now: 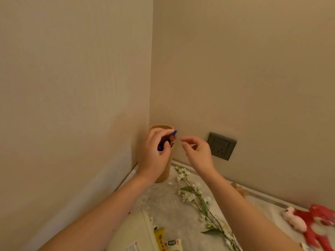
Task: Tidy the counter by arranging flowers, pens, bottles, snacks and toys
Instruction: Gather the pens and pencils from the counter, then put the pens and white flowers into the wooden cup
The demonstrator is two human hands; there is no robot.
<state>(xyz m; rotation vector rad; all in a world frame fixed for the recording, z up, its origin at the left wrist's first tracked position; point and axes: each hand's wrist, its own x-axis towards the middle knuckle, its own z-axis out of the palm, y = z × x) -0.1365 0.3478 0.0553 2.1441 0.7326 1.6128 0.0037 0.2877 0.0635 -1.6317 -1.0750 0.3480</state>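
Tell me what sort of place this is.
Probably a home counter tucked into a wall corner. Signs: a pale stone-like counter against beige walls, a wall socket just above it, and household clutter, namely a flower sprig, snack packets and plush toys.

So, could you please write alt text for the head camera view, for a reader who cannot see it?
A person's left hand holds a blue pen at the mouth of a tan cylindrical holder in the counter's corner, while the empty right hand hovers beside it. White flower stems, snack packets and pink and red plush toys lie on the marbled counter.
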